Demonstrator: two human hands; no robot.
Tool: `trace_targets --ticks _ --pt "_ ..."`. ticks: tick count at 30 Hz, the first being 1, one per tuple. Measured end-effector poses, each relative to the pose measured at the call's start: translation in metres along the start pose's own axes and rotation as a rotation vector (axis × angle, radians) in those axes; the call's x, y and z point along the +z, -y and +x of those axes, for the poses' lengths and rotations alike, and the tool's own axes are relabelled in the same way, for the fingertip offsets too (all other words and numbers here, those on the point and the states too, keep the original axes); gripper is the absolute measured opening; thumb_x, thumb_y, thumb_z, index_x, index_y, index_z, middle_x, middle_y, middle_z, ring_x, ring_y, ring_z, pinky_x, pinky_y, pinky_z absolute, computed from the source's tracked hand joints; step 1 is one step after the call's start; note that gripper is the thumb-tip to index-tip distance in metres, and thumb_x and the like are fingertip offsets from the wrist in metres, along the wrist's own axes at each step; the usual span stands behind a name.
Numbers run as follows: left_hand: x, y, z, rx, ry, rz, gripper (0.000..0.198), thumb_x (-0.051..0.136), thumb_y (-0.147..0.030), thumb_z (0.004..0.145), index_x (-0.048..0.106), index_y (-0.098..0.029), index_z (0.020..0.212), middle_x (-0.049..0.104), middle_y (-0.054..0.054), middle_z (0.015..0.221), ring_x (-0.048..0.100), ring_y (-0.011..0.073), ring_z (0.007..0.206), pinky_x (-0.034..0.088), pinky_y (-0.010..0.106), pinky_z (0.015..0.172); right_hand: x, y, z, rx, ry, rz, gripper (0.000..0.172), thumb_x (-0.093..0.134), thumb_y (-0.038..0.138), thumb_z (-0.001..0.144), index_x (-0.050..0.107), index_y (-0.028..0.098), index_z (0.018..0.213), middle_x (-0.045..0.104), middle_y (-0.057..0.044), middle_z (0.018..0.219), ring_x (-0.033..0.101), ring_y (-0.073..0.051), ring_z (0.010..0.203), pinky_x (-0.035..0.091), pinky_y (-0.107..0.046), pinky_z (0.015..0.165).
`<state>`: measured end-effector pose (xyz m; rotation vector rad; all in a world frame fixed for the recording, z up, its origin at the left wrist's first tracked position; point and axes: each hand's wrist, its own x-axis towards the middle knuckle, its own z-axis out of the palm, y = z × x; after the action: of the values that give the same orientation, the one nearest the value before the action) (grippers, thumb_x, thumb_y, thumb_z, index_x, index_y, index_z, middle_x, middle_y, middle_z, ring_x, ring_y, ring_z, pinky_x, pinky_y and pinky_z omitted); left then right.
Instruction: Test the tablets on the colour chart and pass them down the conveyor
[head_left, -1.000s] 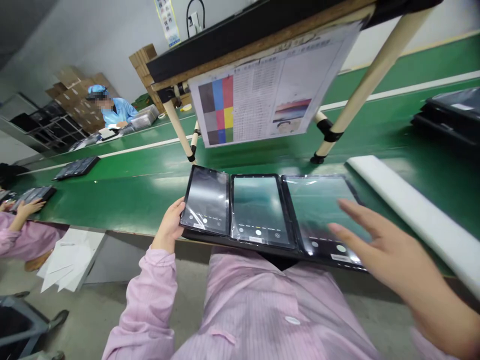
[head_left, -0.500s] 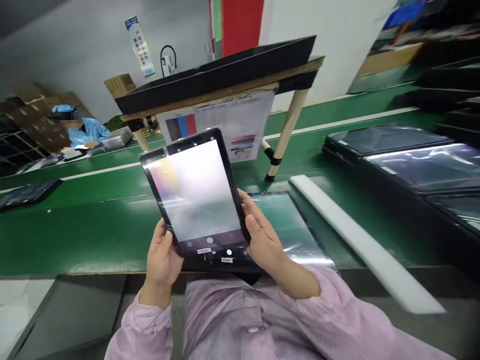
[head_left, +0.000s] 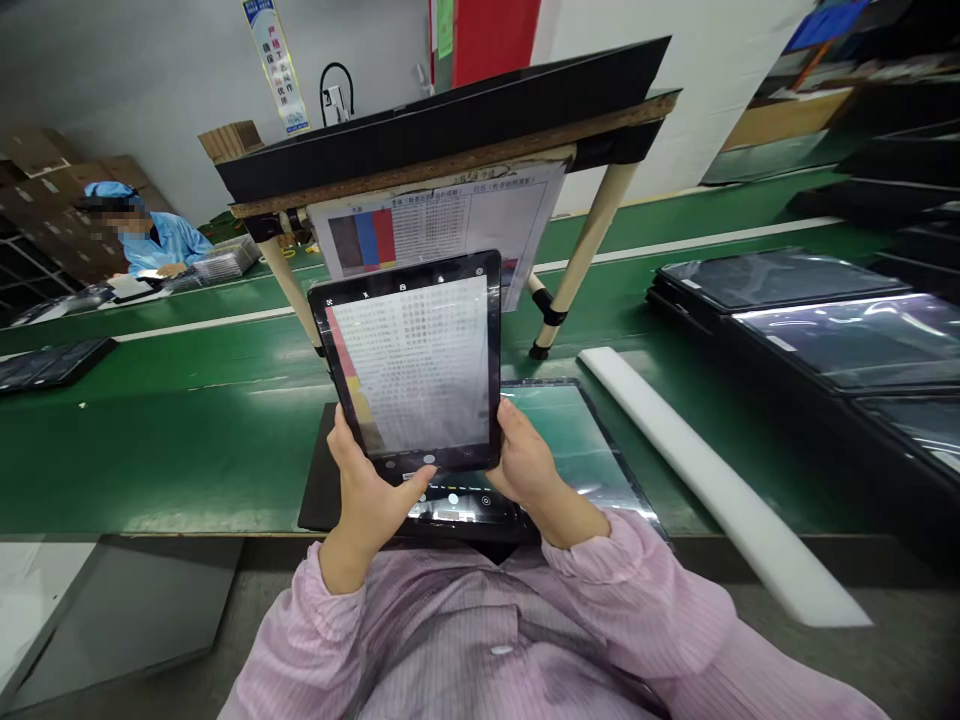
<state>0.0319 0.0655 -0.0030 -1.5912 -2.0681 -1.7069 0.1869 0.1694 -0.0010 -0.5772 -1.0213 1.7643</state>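
A black-framed tablet (head_left: 420,370) is held up between both hands, its lit screen showing a camera picture of printed text with coloured patches at the left. My left hand (head_left: 371,490) grips its lower left corner, the thumb reaching over the bottom bezel. Round the lower right edge, my right hand (head_left: 525,460) is closed. Beneath the tablet, a glossy dark panel (head_left: 562,430) lies at the bench's front edge, partly hidden. Behind the tablet hangs a printed sheet (head_left: 435,220) with dark, blue and red blocks, its lower part covered.
A raised shelf (head_left: 450,130) on pipe legs spans the green bench (head_left: 187,450). A white foam strip (head_left: 712,480) juts past the front edge. Stacked dark panels (head_left: 810,320) stand at right. Far left, a co-worker (head_left: 161,240) in blue sits by boxes.
The tablet has turned more upright and shifted slightly right. Its screen has gone from a blurred bright picture to the sheet's text. My left thumb has moved onto the lower bezel.
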Motion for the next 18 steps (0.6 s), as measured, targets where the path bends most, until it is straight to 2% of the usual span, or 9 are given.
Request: trace_targets --ticks 5,10,11,13,16,18 --pt "0.006 -0.004 0.001 -0.047 -0.03 -0.008 0.123 0.089 -0.047 0.062 0.014 -0.016 0.154 0.037 0.022 0.136 0.029 0.0438 0.14 0.023 0.065 0.116 -0.003 -0.001 0.002 -0.002 0.01 -0.059 0.052 0.062 0.073 0.081 0.068 0.024 0.098 0.076 -0.006 0.1 0.067 -0.03 0.111 0.055 -0.05 0.097" --pt "0.007 0.002 -0.001 -0.029 -0.024 -0.006 0.125 0.091 -0.048 0.059 0.017 -0.012 0.154 0.037 0.025 0.14 0.031 0.0434 0.141 0.024 0.062 0.117 -0.003 -0.003 0.004 -0.004 0.016 -0.09 0.056 0.061 0.074 0.08 0.068 0.023 0.103 0.075 -0.007 0.101 0.067 -0.03 0.111 0.055 -0.05 0.098" --pt "0.006 0.003 0.0 -0.037 -0.029 -0.062 0.12 0.09 -0.047 0.061 0.021 -0.013 0.153 0.038 0.024 0.142 0.033 0.042 0.141 0.025 0.059 0.118 -0.004 -0.004 0.004 -0.005 0.022 -0.094 0.058 0.06 0.075 0.08 0.069 0.023 0.105 0.075 -0.008 0.102 0.067 -0.03 0.113 0.055 -0.05 0.099" --pt "0.003 0.007 0.002 -0.102 -0.041 -0.288 0.097 0.083 -0.049 0.072 0.033 -0.018 0.149 0.043 0.02 0.144 0.04 0.0359 0.14 0.029 0.051 0.118 -0.005 -0.006 0.002 -0.007 0.037 -0.104 0.06 0.057 0.075 0.083 0.068 0.023 0.111 0.075 -0.008 0.107 0.065 -0.031 0.117 0.053 -0.051 0.102" --pt "-0.006 0.009 0.008 -0.365 -0.036 -0.763 0.056 0.07 -0.052 0.085 0.054 -0.032 0.135 0.062 0.008 0.131 0.059 0.0247 0.122 0.045 0.04 0.107 -0.006 -0.004 -0.003 -0.025 0.049 -0.129 0.062 0.052 0.072 0.089 0.064 0.023 0.125 0.07 -0.009 0.124 0.057 -0.03 0.13 0.046 -0.052 0.112" --pt "-0.012 0.008 0.013 -0.552 -0.053 -0.973 0.05 0.077 -0.05 0.079 0.062 -0.039 0.126 0.07 0.0 0.122 0.065 0.0197 0.111 0.053 0.033 0.096 -0.006 0.005 -0.006 -0.106 0.092 -0.222 0.063 0.047 0.068 0.094 0.054 0.026 0.141 0.056 -0.006 0.145 0.042 -0.026 0.144 0.033 -0.048 0.121"
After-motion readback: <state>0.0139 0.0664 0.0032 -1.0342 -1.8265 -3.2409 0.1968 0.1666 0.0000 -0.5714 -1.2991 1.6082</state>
